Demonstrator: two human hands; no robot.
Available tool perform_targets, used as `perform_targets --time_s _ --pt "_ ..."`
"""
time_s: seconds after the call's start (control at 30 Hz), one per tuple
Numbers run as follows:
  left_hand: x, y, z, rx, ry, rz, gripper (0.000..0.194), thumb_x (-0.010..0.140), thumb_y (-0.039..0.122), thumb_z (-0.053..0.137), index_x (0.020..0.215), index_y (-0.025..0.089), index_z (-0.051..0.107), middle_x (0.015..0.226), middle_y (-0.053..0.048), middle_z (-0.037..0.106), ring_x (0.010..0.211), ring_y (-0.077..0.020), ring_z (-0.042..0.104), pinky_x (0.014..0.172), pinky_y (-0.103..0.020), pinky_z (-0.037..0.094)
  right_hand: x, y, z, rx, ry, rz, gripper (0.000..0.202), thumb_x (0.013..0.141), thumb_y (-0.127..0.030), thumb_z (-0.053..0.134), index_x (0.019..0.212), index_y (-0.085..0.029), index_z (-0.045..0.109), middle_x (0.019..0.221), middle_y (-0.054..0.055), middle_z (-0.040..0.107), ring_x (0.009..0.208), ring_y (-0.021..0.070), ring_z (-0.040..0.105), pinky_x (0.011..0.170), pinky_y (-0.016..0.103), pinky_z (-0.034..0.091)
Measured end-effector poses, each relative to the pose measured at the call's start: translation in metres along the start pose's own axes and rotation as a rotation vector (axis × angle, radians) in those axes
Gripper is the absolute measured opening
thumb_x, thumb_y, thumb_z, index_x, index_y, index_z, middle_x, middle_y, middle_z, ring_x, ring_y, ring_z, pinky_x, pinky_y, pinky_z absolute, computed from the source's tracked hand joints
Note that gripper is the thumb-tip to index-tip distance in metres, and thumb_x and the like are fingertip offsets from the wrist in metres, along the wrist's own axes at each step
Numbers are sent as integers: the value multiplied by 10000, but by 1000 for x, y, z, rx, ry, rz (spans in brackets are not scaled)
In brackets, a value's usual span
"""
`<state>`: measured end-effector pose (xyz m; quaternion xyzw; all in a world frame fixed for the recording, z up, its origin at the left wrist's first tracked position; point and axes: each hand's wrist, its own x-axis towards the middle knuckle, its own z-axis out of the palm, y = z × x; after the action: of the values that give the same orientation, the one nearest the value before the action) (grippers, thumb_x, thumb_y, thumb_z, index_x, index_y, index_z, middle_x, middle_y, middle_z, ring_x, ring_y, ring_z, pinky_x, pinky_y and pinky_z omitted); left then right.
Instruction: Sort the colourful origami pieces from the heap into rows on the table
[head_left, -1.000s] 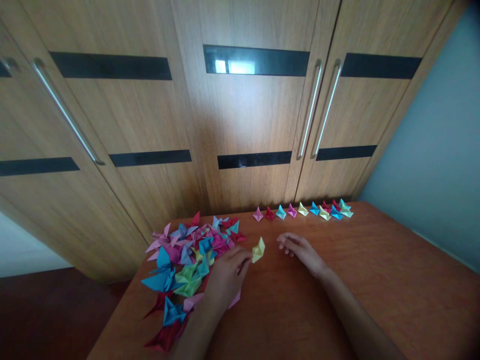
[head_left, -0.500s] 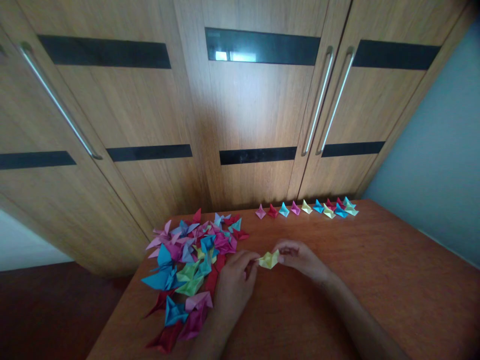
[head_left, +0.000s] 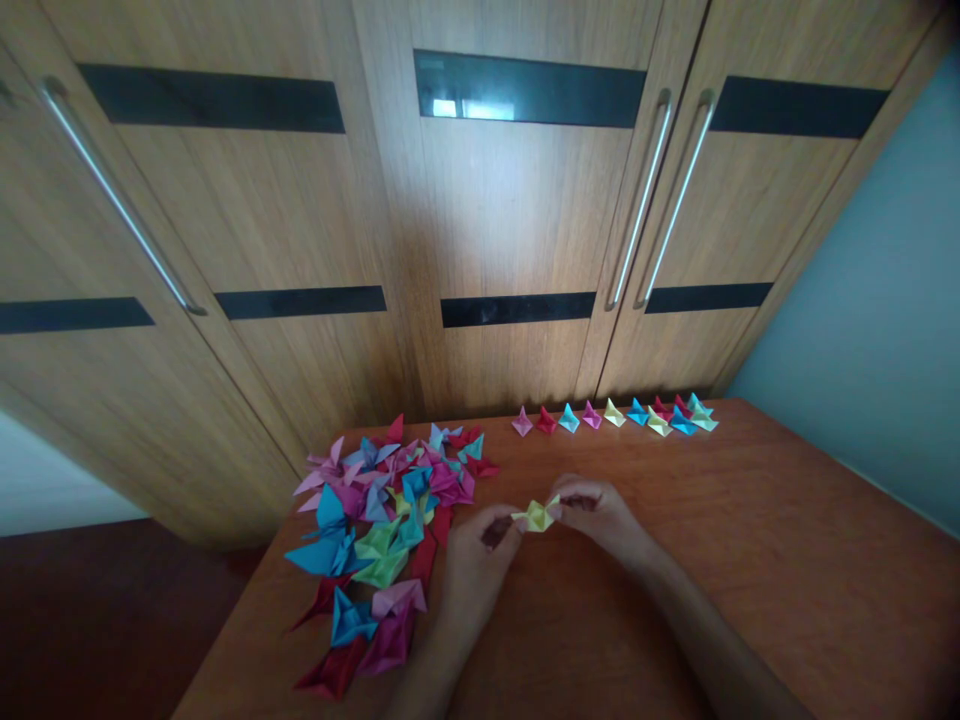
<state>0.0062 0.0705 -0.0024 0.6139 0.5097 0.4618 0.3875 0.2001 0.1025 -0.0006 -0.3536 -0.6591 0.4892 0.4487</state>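
Note:
A small yellow folded paper piece [head_left: 537, 516] is held between both hands over the middle of the table. My left hand [head_left: 480, 560] pinches its left tip, and my right hand [head_left: 600, 515] pinches the right tip. Left of my left hand lies a heap of folded paper pieces [head_left: 382, 550] in pink, red, blue, green and purple. Along the table's back edge stands a row of small paper boats [head_left: 592, 415] in several colours, doubled up at its right end.
The wooden table [head_left: 787, 560] reaches back to a wooden cabinet [head_left: 510, 220] with metal handles. A pale blue wall [head_left: 877, 330] rises at the right. Dark floor shows at the lower left.
The yellow paper is now spread wider, with both side tips showing. My left hand has shifted slightly right, and its fingers have moved along the left tip.

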Motion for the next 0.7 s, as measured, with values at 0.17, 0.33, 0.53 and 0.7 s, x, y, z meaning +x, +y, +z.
perform_targets --time_s 0.17,0.33,0.53,0.7 --pt "-2 3 1 -30 18 -7 167 780 303 579 805 170 677 768 -33 701 719 -171 642 665 -249 495 -2 6 -2 -21 -25 43 216 717 -388 687 766 -179 668 773 17 591 690 123 527 623 240 414" --pt "-7 2 14 -246 -1 -114 228 785 305 558 947 156 618 830 -52 696 692 -156 639 643 -253 502 -4 3 -22 -80 23 106 252 707 -409 685 763 -166 653 758 17 610 705 133 539 643 242 417" --pt "-18 -10 39 -276 -201 -185 190 815 256 478 898 141 605 738 -46 678 596 -126 601 565 -224 464 -13 32 -97 -282 603 143 358 735 -508 600 792 -155 610 650 6 578 606 129 507 571 230 388" --pt "-24 -10 41 -54 -282 -47 208 823 199 449 891 167 642 736 -27 676 643 -131 606 631 -234 451 -25 67 -157 -801 835 475 347 743 -491 550 852 -177 649 790 69 662 799 246 605 656 291 416"
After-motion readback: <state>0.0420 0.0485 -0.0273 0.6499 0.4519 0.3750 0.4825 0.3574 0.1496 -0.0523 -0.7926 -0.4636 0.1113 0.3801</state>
